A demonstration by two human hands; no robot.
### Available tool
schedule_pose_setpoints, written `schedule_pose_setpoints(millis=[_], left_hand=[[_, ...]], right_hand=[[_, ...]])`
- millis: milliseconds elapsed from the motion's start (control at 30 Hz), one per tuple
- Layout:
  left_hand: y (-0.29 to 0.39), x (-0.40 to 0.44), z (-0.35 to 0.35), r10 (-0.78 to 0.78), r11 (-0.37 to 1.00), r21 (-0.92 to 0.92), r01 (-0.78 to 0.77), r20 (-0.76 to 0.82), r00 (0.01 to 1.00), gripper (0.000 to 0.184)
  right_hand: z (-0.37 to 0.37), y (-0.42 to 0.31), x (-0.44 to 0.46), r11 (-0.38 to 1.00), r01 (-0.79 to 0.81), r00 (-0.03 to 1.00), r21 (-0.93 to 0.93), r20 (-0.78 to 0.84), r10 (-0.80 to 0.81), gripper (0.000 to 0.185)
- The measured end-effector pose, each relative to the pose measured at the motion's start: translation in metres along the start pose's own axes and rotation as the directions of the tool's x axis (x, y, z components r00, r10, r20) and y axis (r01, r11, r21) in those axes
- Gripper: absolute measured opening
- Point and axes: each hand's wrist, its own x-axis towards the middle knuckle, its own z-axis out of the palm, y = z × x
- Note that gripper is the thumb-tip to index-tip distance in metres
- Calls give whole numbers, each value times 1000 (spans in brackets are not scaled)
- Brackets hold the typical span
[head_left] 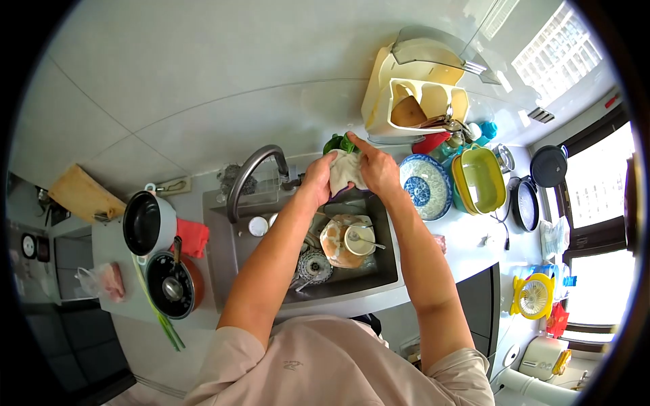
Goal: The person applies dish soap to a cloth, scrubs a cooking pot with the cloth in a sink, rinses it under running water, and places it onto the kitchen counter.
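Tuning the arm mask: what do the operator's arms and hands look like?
Left hand and right hand: gloveless, no watch or band visible. Forearms uncovered. Short pale beige-pink sleeves, matching the shirt, which has a small dark marking.

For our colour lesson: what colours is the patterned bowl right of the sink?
The bowl is blue and white; head view shows it best.

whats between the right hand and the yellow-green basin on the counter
The head view shows a blue-and-white patterned dish between the right hand and the yellow-green basin.
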Motion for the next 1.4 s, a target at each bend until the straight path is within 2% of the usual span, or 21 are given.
schedule_pose_setpoints(millis=[67,233,333,400,467,500,567,600,633,667,700,733,800,867,933,1000,1133,1167,1233,1300,1400], left_hand=[[-1,1,2,10,1000,1,-10,-4,1000,40],[-5,6,-4,24,1000,-7,-24,-5,1000,40],[-7,4,-10,37,999,1,-37,26,999,41],[-9,-3,-15,107,994,23,-110,104,989,35],[-16,-18,-21,143,986,71,-149,79,987,33],[-20,-27,-27,176,977,114,-181,50,983,30],[-31,-39,-50,205,962,185,-199,-14,979,29],[-39,-44,-67,232,941,267,-208,-63,971,28],[-47,-50,-86,268,900,359,-246,-13,963,28],[-58,-59,-106,259,907,353,-231,-33,965,28],[-65,-70,-118,255,905,356,-231,-22,967,29],[-71,-79,-131,254,903,361,-235,-6,967,29],[-96,-93,-164,247,922,309,-232,-9,969,31],[-126,-106,-202,167,945,292,-147,-47,985,33],[-145,-127,-224,152,945,307,-113,-105,983,33],[-157,-145,-245,135,945,317,-78,-164,977,34],[-168,-173,-279,74,981,196,-18,-282,957,35],[-169,-176,-285,94,985,168,-41,-318,944,36],[-172,-183,-301,108,989,132,-64,-368,924,37],[-170,-193,-318,138,985,141,-99,-305,942,39],[-165,-212,-333,221,971,182,-153,-450,865,42]], right_hand=[[-2,-4,-2,999,-46,998,12,43,45,58],[5,3,0,998,-19,999,54,33,18,59],[3,2,-2,999,-10,999,44,33,8,60],[5,3,-9,999,12,1000,48,10,-13,60],[21,12,-24,930,-81,982,358,-131,136,49],[39,23,-28,930,-79,984,358,-119,129,49],[76,43,-41,694,-142,927,706,-151,343,31],[82,38,-50,691,-153,931,707,-132,341,31],[85,32,-62,423,-249,926,871,87,366,25],[88,27,-75,115,-354,896,928,301,327,19],[83,11,-89,31,-422,876,906,399,273,14],[92,10,-101,29,-483,861,875,468,200,16],[117,3,-127,71,-658,751,750,647,133,29],[162,1,-157,194,-707,707,681,674,213,40],[186,-6,-179,156,-762,648,629,733,207,44],[214,-10,-192,-104,-793,573,600,793,204,40],[230,-40,-207,-117,-821,520,559,816,251,35],[250,-38,-208,-160,-802,556,575,817,152,32],[264,-52,-208,-150,-785,587,601,799,130,30],[276,-67,-210,-178,-746,632,642,767,114,26],[288,-94,-213,-96,-726,670,681,732,121,30]])
